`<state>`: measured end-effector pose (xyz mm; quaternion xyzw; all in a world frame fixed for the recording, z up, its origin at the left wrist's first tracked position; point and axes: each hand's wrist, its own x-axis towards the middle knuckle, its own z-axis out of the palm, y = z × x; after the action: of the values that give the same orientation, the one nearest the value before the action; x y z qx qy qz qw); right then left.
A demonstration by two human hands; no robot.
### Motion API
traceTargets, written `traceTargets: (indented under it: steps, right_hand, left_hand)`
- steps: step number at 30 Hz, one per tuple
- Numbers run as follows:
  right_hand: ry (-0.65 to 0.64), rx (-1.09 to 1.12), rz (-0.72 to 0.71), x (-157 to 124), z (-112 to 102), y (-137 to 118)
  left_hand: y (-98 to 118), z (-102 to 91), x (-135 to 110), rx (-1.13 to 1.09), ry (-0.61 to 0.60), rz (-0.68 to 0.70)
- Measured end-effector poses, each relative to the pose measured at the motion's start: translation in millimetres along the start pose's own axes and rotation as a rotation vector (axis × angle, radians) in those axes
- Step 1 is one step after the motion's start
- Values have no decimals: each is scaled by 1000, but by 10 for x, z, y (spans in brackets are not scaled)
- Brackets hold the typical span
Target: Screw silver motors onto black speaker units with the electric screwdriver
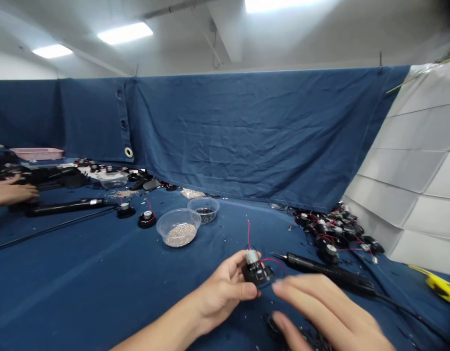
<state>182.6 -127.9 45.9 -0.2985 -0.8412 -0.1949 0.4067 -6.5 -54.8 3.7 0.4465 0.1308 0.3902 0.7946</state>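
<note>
My left hand (pixel 223 292) grips a small motor assembly (pixel 257 274), a silver motor on a black plastic base with red wires sticking out. Thumb and fingers close around its base, and the motor end faces up. Just to the right is my right hand (pixel 329 304), slightly blurred, its fingers and thumb apart with nothing seen between them. Its fingertips are close to the assembly's base; whether they touch it I cannot tell. Partly under that hand lie small black parts (pixel 271 325). A black electric screwdriver (pixel 330 274) lies beyond it, tip toward the assembly.
Two clear bowls stand ahead: one with small screws (pixel 181 235), one with dark bits (pixel 205 213). Several motor assemblies (pixel 330 229) are heaped at right, near a yellow tool (pixel 442 288). At left are another screwdriver (pixel 67 207), two assemblies (pixel 147 219) and another person's hand (pixel 12 192).
</note>
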Motion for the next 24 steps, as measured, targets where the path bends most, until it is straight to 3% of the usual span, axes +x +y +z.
traceTargets:
  steps: [4, 7, 12, 24]
  right_hand:
    - [122, -73, -92, 112, 257, 106]
    - [120, -54, -193, 101, 337, 178]
    - [96, -13, -285, 103, 257, 210]
    - [102, -20, -274, 77, 220, 133]
  left_hand:
    - [-29, 58, -28, -38, -55, -7]
    - [-54, 53, -42, -36, -45, -24]
    - [-84, 56, -58, -19, -39, -53]
    - [-70, 85, -82, -3, -33, -58]
